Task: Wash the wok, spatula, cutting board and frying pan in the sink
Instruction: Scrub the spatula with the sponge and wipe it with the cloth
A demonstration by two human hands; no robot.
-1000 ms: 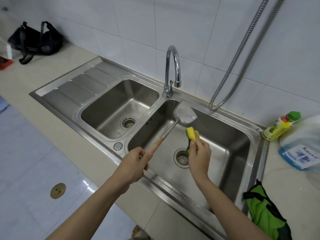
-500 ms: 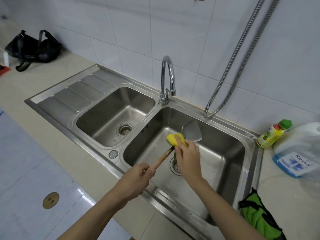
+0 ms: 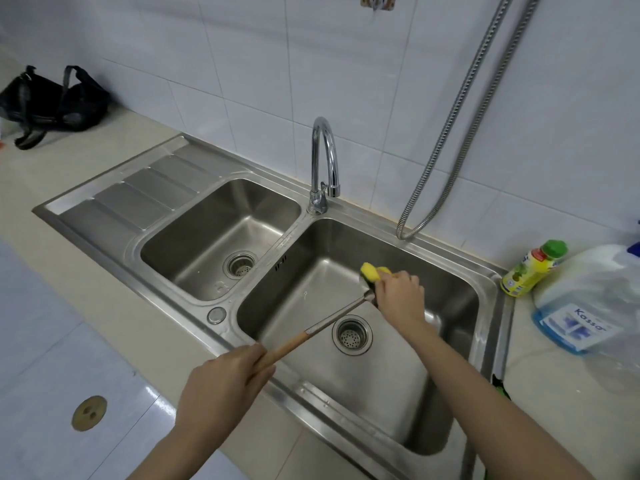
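The spatula (image 3: 325, 323) lies on a slant over the right basin of the sink (image 3: 485, 282), its long axis running from the wooden handle at lower left up to the metal end at upper right, where the blade is hidden behind the right hand (image 3: 398, 294). The left hand (image 3: 225, 382) has its fingers curled round the handle near the basin's front rim. The right hand's fingers grip a yellow sponge (image 3: 372, 271) against the blade end. A tap (image 3: 323, 164) stands behind the basins.
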